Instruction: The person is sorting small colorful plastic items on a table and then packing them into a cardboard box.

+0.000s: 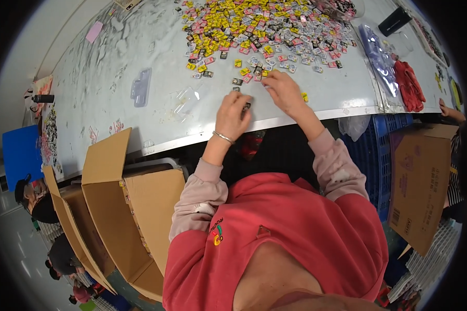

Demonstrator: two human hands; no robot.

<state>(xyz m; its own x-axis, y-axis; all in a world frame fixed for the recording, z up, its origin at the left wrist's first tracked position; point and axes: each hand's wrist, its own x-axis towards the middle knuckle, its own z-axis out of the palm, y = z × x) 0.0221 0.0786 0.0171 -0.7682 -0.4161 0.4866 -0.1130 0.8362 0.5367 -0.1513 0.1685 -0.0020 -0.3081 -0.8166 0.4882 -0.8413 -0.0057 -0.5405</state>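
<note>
A big heap of small flat packets (244, 31) in yellow, pink, black and white spreads over the far side of the table. At its near edge my right hand (285, 92) bends down, thumb and forefinger drawn together beside a yellow packet (265, 73). Something small and pale shows at those fingertips; its kind is unclear. My left hand (231, 114), a bangle on its wrist, is curled closer to me, with a small black packet (247, 106) between fingers and thumb. Two black packets (237, 81) lie just beyond it. One yellow packet (304, 97) lies right of my right hand.
Clear plastic trays (140, 87) lie on the table (104, 111) at left, with more trays (379, 57), red gloves (410, 85) and a black cup (394, 22) at right. Open cartons (106, 207) stand left; another carton (419, 181) and blue crates (381, 155) stand right, near another person's hand (451, 113).
</note>
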